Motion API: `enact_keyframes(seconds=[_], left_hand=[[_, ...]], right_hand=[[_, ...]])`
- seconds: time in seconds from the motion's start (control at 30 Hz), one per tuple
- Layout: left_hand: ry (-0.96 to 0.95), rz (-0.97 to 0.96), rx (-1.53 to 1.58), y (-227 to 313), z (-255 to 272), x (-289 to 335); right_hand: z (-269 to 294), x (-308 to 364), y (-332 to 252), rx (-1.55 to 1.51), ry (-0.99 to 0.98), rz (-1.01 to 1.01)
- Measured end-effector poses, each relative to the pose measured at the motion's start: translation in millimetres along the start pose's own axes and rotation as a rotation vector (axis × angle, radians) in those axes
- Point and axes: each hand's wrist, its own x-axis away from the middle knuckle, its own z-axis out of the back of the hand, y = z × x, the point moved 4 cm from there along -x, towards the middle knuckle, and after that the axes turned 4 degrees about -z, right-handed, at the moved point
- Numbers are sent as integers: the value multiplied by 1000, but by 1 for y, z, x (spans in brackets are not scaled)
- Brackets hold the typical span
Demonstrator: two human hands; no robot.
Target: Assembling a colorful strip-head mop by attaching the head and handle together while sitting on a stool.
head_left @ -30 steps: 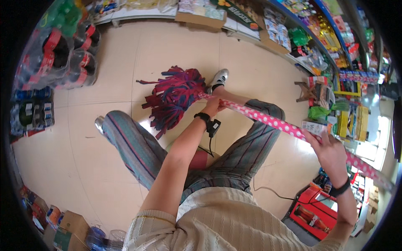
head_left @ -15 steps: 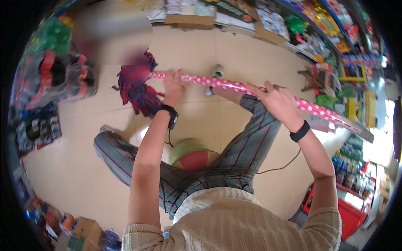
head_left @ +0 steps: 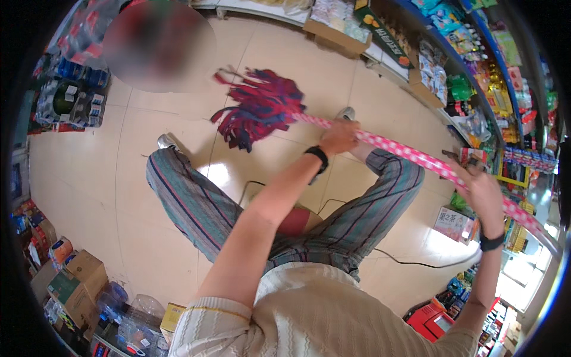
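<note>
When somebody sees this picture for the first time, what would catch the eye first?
Most likely the mop head, a shaggy bunch of red and dark blue strips, above and left of centre. Next, perhaps, its pink handle with white dots, slanting down to the right, the left hand on it near the mop head and the right hand farther along. Below, the striped trousers spread to both sides.

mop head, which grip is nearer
Left. The left grip is on the handle close to the mop head; the right grip is farther along, toward the handle's other end.
</note>
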Motion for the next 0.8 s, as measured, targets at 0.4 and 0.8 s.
enact_keyframes(seconds=[0.4, 0.8], left_hand=[[-178, 19, 47, 17, -21, 90], [504, 401, -483, -144, 274, 239]], right_hand=[[-21, 38, -30, -307, -217, -23], [-12, -162, -247, -103, 230, 359]])
